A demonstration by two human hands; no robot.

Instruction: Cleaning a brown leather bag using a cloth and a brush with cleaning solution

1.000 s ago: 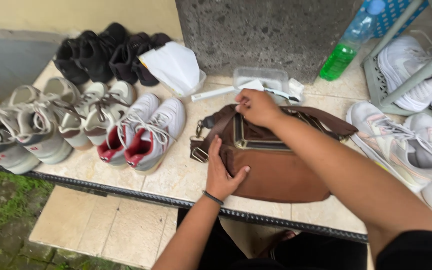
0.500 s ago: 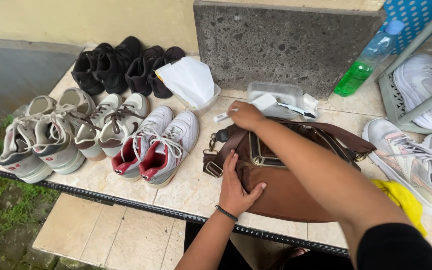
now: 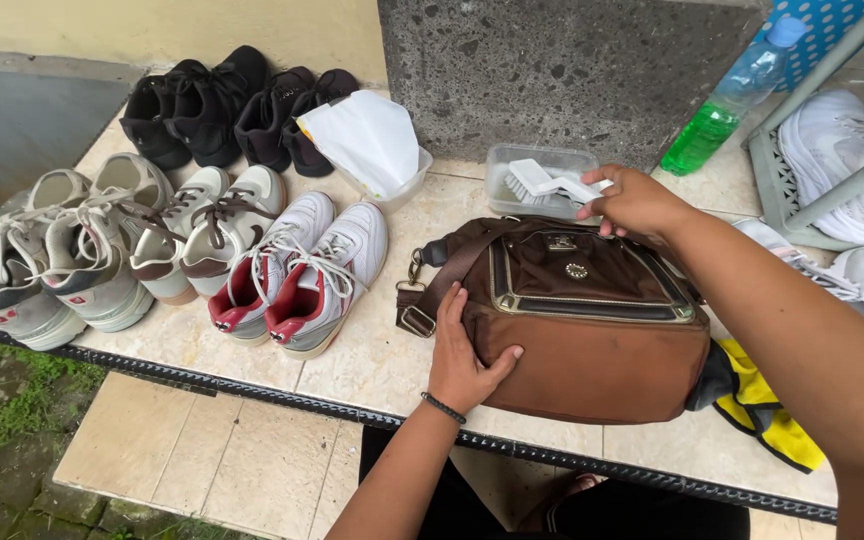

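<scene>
Shoes [image 3: 182,250] line the left of the tiled ledge [image 3: 372,360]. The brown bag [image 3: 592,320] lies at its near edge. The left hand [image 3: 467,350] presses flat, fingers spread, on the bag's left end. The right hand [image 3: 632,205], fingers curled, touches its far top edge beside a tub [image 3: 537,180] holding a white brush [image 3: 552,185]. The bag looks soft and light, likely best gripped by its strap [image 3: 442,280]. Outdoors, a stone wall [image 3: 572,70] stands behind.
</scene>
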